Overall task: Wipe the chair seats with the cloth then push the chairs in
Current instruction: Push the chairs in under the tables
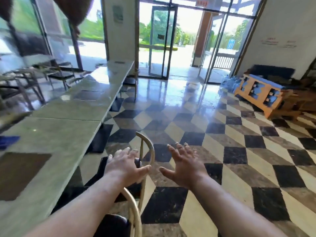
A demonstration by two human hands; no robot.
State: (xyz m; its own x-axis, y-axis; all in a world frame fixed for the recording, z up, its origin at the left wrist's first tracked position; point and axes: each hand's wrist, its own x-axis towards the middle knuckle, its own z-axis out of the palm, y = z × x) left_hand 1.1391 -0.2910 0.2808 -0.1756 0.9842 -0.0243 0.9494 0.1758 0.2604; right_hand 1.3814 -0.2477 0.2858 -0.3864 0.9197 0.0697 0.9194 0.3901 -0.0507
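Both hands are spread, apart and holding nothing in the lower centre. The left hand (127, 165) is over the dark seat of a chair (153, 152), and the right hand (183, 165) is above the chequered floor (222, 168). The chair's curved pale back sits on its right side, with the seat toward the tabletop (59, 134) at left. The blue cloth (7, 141) lies on the tabletop at the left edge. At right, a wooden crate (242, 89) holds blurred blue items. The red wall writing (269, 42) is unreadable.

Two hands (126, 165) (184, 165), one blue cloth (8, 141).
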